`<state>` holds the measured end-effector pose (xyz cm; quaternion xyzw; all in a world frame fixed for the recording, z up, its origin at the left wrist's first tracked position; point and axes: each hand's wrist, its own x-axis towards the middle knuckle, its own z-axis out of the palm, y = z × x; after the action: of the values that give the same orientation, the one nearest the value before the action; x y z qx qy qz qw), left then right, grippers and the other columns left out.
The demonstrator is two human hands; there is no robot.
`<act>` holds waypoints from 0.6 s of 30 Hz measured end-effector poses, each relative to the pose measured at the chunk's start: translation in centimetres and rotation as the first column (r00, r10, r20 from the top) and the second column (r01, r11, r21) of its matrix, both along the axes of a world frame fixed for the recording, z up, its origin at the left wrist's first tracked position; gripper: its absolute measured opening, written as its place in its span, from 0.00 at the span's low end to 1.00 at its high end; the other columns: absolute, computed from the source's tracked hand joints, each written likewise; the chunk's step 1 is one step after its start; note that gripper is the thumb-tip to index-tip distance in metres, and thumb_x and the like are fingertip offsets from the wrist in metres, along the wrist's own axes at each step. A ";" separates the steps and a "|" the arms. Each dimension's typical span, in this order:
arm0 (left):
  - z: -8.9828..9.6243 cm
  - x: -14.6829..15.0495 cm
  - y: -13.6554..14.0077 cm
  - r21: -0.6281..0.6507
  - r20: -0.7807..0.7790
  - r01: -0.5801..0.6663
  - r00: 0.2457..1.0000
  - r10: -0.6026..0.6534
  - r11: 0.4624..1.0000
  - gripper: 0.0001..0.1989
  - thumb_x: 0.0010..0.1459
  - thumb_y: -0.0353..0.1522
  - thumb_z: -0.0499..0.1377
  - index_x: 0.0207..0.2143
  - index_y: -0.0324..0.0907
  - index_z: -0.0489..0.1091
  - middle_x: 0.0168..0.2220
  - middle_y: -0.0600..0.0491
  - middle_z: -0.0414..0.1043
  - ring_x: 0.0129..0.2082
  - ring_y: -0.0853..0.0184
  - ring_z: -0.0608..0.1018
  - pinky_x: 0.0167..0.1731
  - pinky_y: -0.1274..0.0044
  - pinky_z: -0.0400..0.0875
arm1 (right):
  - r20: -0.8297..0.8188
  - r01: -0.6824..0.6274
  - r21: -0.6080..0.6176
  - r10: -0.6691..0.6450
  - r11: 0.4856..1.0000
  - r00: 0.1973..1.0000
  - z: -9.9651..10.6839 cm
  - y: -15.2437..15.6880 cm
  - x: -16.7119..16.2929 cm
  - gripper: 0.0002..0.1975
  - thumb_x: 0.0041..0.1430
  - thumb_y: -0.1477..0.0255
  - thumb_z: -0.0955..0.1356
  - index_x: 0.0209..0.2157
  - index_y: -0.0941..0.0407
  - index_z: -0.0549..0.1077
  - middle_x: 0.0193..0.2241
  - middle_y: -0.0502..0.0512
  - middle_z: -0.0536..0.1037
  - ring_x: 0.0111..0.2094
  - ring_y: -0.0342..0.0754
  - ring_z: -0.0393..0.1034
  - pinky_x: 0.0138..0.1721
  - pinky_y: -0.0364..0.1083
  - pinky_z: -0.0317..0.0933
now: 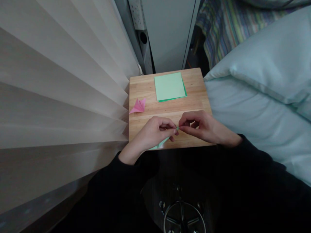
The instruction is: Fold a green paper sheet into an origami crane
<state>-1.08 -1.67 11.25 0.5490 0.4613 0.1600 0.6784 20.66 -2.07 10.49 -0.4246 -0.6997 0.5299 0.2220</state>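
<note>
Over the front part of the small wooden table, my left hand pinches a folded piece of light green paper between thumb and fingers. Part of the paper shows below that hand, near the table's front edge; the rest is hidden by the fingers. My right hand is closed in a pinch on the paper's narrow tip, so the fingertips of both hands almost meet. A pink folded paper crane lies at the table's left edge. Behind the hands rests a stack of square green paper sheets.
The wooden table is small. A pleated curtain hangs along its left side. To the right is a bed with pale blue bedding. A light cabinet stands behind. Below shows a chair base with a metal ring.
</note>
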 end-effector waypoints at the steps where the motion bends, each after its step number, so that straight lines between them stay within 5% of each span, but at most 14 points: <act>1: 0.0 0.0 0.0 -0.005 0.006 -0.003 1.000 0.003 1.000 0.02 0.59 0.25 0.64 0.32 0.37 0.76 0.26 0.53 0.79 0.27 0.71 0.81 0.32 0.80 0.72 | -0.002 0.003 0.014 -0.003 1.000 1.000 -0.1 0.0 0.0 0.07 0.62 0.70 0.69 0.32 0.58 0.75 0.28 0.51 0.76 0.28 0.43 0.68 0.27 0.43 0.59; 8: -0.2 0.3 -0.4 -0.039 0.124 -0.107 0.986 0.111 0.994 0.10 0.59 0.25 0.64 0.41 0.42 0.66 0.33 0.52 0.83 0.30 0.68 0.84 0.36 0.76 0.75 | 0.010 0.169 0.035 -0.169 0.985 0.986 -0.7 0.0 -0.1 0.07 0.62 0.67 0.71 0.35 0.57 0.75 0.26 0.52 0.77 0.27 0.45 0.68 0.26 0.43 0.59; 18: -0.5 0.2 -0.2 -0.035 0.113 -0.069 0.991 0.072 0.997 0.08 0.60 0.24 0.63 0.40 0.40 0.68 0.30 0.53 0.83 0.31 0.68 0.84 0.37 0.77 0.73 | -0.076 0.089 -0.100 -0.096 0.991 0.992 -0.7 -0.1 -0.3 0.12 0.61 0.62 0.73 0.36 0.58 0.78 0.27 0.53 0.80 0.26 0.44 0.68 0.26 0.43 0.57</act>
<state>-0.86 -1.87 10.79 0.5116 0.4433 0.2080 0.7060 20.35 -2.12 9.79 -0.4452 -0.6434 0.5689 0.2536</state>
